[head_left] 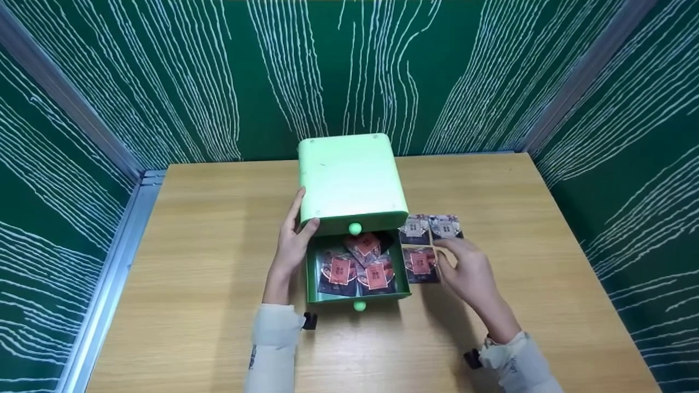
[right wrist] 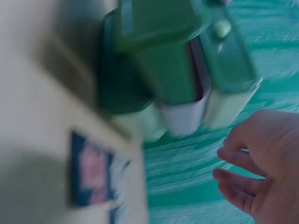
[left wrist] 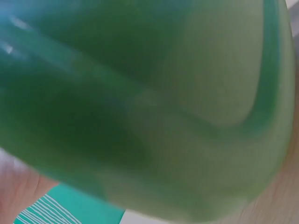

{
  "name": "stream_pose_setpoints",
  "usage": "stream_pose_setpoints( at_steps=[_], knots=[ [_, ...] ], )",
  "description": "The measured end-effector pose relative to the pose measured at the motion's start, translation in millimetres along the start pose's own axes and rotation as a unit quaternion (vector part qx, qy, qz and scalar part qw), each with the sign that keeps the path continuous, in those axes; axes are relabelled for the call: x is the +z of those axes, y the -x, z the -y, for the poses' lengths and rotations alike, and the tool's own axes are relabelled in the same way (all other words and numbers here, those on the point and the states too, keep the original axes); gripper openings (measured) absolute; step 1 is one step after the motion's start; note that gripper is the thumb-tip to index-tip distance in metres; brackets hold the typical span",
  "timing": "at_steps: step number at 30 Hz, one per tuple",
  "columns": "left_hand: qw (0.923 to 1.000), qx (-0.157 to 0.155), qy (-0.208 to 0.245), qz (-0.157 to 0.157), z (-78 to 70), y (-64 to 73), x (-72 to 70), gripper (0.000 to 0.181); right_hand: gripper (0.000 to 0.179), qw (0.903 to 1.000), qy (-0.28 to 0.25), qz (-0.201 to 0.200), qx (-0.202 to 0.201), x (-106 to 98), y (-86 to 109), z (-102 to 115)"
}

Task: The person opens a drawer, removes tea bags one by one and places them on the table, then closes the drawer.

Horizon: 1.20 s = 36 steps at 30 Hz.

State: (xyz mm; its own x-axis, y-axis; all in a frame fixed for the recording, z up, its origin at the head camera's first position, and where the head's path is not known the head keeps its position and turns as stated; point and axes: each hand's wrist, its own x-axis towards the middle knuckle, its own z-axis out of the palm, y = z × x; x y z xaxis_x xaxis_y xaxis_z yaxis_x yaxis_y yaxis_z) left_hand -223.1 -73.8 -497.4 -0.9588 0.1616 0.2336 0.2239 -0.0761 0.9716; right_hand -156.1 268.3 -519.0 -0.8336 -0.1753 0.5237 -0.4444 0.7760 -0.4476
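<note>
A light green box (head_left: 349,177) with two drawers stands mid-table. Its lower drawer (head_left: 313,273) is pulled out and holds several small square packets (head_left: 339,271) with red labels. My left hand (head_left: 289,248) rests on the box's left front corner, fingers straight along the side and thumb at the front edge. In the left wrist view, the blurred green box wall (left wrist: 140,107) hides most of that hand. To the drawer's right, my right hand (head_left: 472,273) hovers by a red-labelled packet (head_left: 420,264) and grey-labelled packets (head_left: 414,229). Its thumb and fingers are apart, holding nothing.
The wooden table (head_left: 207,245) reaches around the box on every side. Green panels with white wavy lines (head_left: 180,82) enclose it at the back and sides, joined by metal corner posts (head_left: 590,71). Round knobs (head_left: 359,306) stick out from the drawer fronts.
</note>
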Motion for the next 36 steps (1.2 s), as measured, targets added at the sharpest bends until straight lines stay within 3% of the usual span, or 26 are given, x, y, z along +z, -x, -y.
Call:
stream_pose_setpoints(
  at_steps=[3, 7, 10, 12, 15, 18, 21, 25, 28, 31, 34, 36],
  knots=[
    [1.0, -0.006, -0.003, 0.002, -0.3, 0.5, -2.0, 0.067, 0.03, 0.9967, -0.039, 0.02, -0.068, 2, -16.5, 25],
    [1.0, 0.001, -0.002, -0.003, -0.7, -0.9, -4.1, 0.067, 0.031, 0.9783, -0.053, 0.155, -0.127, 27, -39.9, 53],
    [1.0, 0.006, -0.002, -0.006, 0.2, -1.9, -3.7, 0.066, 0.046, 0.9532, -0.009, 0.258, -0.158, 54, -53.9, 59],
    [1.0, 0.003, -0.001, -0.004, 1.6, -2.0, -2.1, 0.066, 0.055, 0.9426, 0.048, 0.283, -0.17, 70, -58.7, 55],
    [0.9999, -0.009, 0.001, 0.005, 4.5, -0.9, 1.3, 0.067, 0.068, 0.9365, 0.14, 0.265, -0.182, 86, -59.4, 45],
    [0.9997, -0.021, 0.008, 0.005, 6.4, 0.2, 4.0, 0.067, 0.059, 0.9373, 0.199, 0.188, -0.216, 96, -58.7, 36],
    [0.9997, -0.02, 0.013, 0.002, 6.8, 0.7, 4.8, 0.067, 0.04, 0.9355, 0.209, 0.132, -0.253, 101, -58.3, 31],
    [0.9999, -0.009, 0.013, 0.003, 5.7, 1.1, 3.9, 0.067, 0.014, 0.9422, 0.161, 0.108, -0.273, 98, -54.5, 29],
    [1.0, 0.001, 0.008, 0.004, 3.7, 0.5, 3.0, 0.067, 0.021, 0.9523, 0.086, 0.102, -0.275, 92, -50.5, 31],
    [1.0, 0.008, 0.003, 0.005, 1.8, -0.4, 2.6, 0.066, 0.027, 0.9546, 0.016, 0.114, -0.275, 86, -46.2, 34],
    [0.9999, 0.009, 0.002, 0.006, 1.2, -0.3, 2.5, 0.066, 0.03, 0.9568, -0.022, 0.133, -0.258, 78, -41.5, 37],
    [1.0, 0.007, 0.0, 0.005, 1.2, 0.1, 2.4, 0.066, 0.04, 0.963, -0.031, 0.128, -0.235, 71, -38.3, 38]
  ],
)
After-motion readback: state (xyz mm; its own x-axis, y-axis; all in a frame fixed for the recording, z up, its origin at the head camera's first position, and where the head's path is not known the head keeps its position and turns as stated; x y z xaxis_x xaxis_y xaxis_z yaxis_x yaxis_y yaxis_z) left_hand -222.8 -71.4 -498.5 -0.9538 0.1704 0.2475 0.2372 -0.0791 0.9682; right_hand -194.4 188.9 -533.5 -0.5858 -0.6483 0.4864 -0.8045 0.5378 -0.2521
